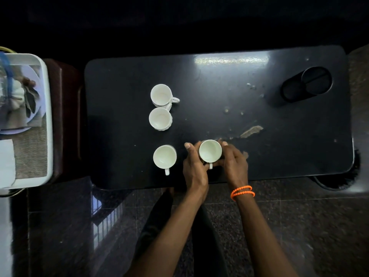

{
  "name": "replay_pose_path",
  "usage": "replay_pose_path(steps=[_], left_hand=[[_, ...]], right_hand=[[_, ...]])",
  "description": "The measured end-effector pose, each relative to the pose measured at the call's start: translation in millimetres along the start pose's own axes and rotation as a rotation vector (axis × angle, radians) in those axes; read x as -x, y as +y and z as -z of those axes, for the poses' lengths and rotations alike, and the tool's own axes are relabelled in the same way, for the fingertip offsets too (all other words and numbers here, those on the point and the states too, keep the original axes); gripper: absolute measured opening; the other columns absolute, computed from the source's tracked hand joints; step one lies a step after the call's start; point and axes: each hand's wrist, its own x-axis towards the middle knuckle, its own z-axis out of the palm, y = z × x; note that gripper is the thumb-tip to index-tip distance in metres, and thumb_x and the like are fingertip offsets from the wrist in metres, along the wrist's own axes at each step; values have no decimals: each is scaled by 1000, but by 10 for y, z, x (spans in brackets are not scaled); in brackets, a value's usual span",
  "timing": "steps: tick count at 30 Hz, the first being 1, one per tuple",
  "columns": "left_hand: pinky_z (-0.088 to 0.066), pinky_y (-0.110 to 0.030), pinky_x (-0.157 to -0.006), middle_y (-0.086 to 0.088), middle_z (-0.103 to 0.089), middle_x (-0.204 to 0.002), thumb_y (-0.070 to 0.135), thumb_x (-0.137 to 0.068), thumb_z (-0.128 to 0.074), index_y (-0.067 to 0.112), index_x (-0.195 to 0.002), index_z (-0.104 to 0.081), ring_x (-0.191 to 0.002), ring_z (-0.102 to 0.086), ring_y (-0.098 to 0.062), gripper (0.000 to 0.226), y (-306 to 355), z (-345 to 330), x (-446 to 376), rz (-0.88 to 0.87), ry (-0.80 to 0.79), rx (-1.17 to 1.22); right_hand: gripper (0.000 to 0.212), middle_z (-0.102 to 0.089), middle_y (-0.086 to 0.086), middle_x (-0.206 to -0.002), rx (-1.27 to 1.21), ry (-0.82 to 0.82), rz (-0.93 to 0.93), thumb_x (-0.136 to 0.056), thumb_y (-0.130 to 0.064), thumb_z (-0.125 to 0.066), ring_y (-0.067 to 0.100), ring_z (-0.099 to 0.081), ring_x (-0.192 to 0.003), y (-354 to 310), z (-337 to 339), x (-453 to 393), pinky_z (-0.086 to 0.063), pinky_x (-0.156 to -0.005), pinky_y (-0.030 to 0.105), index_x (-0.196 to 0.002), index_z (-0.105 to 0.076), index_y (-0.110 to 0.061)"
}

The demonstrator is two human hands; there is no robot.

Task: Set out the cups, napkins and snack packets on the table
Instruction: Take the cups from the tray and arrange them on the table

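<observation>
Several white cups stand upright on the black table (219, 96). One cup (161, 95) and a second cup (160, 118) sit close together at the left middle. A third cup (164, 157) stands nearer the front edge, its handle toward me. A fourth cup (210, 151) is held between both hands near the front edge. My left hand (194, 168) wraps its left side. My right hand (234, 163), with orange bands at the wrist, cups its right side. Napkins (7, 162) and a packet (19, 92) lie in the white tray (49, 108) at the left.
The white tray rests on a dark red stand (63, 116) left of the table. A black round cup-holder recess (307, 83) sits at the table's far right. Scratched patches (251, 130) mark the tabletop. Dark polished floor (299, 216) lies below the front edge.
</observation>
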Motion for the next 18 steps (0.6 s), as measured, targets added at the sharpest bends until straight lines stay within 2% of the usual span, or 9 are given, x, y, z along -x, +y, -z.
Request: replay_pose_path(steps=[4, 7, 9, 11, 13, 14, 15, 16, 18], left_hand=[[-60, -33, -90, -7, -72, -130, 65, -105, -22, 35, -118, -70, -123, -68, -24, 57, -38, 8, -1, -3, -26, -31], [-60, -25, -81, 7, -78, -110, 64, -106, -22, 49, -92, -77, -111, -71, -15, 59, -83, 6, 8, -22, -26, -19], [-60, -26, -80, 10, -77, -105, 63, -107, -22, 53, -84, -77, -109, -71, -15, 60, -86, -1, 22, -23, -17, -26], [-60, -38, -91, 4, -75, -107, 60, -107, -22, 51, -91, -75, -110, -69, -18, 56, -65, -7, 48, -30, 0, -64], [-49, -50, -112, -9, -70, -127, 60, -107, -23, 43, -117, -71, -124, -64, -25, 51, -18, 10, 81, -47, 22, -98], [-43, -52, -117, -13, -63, -140, 61, -107, -24, 32, -133, -66, -133, -58, -29, 57, 17, 22, 96, -45, 38, -119], [-41, -52, -119, -13, -59, -144, 62, -106, -24, 24, -138, -62, -137, -54, -31, 62, 57, 42, 113, -43, 50, -145], [-43, -50, -118, -9, -59, -140, 62, -106, -25, 23, -136, -62, -136, -54, -31, 61, 134, 62, 130, -52, 55, -154], [-56, -38, -101, -6, -64, -128, 59, -107, -29, 20, -130, -64, -124, -62, -27, 56, 373, 130, 137, -121, 14, -107]], right_hand=[[42, -77, -3, -111, 9, 3, 13, -89, -55, -52, 22, -70, -110, 23, 13, 20, -57, -96, 56, -106, -79, -28], [46, -74, -1, -116, 77, -1, 56, -89, -58, -51, 22, -67, -114, 33, 37, 54, -55, -99, 54, -111, -77, -27], [44, -73, 0, -118, 82, -12, 64, -91, -55, -52, 23, -66, -115, 20, 53, 57, -55, -99, 54, -113, -77, -25], [36, -74, -1, -114, 119, -7, 91, -97, -47, -53, 20, -67, -112, -2, 65, 40, -55, -98, 50, -111, -77, -24], [29, -73, 3, -106, 207, 45, 159, -102, -37, -54, 18, -65, -105, -10, 60, 20, -54, -94, 42, -106, -77, -19], [27, -72, 5, -102, 256, 93, 203, -103, -34, -55, 17, -64, -100, -21, 45, 19, -53, -91, 39, -103, -76, -17], [25, -70, 7, -99, 292, 155, 256, -103, -32, -56, 15, -62, -94, -43, 17, 26, -52, -87, 38, -100, -75, -16], [23, -68, 7, -96, 312, 218, 321, -103, -30, -57, 11, -59, -90, -76, -24, 40, -52, -84, 38, -98, -74, -15], [20, -66, 7, -92, 334, 301, 478, -100, -26, -59, 12, -57, -85, -169, -150, 52, -50, -80, 35, -94, -73, -12]])
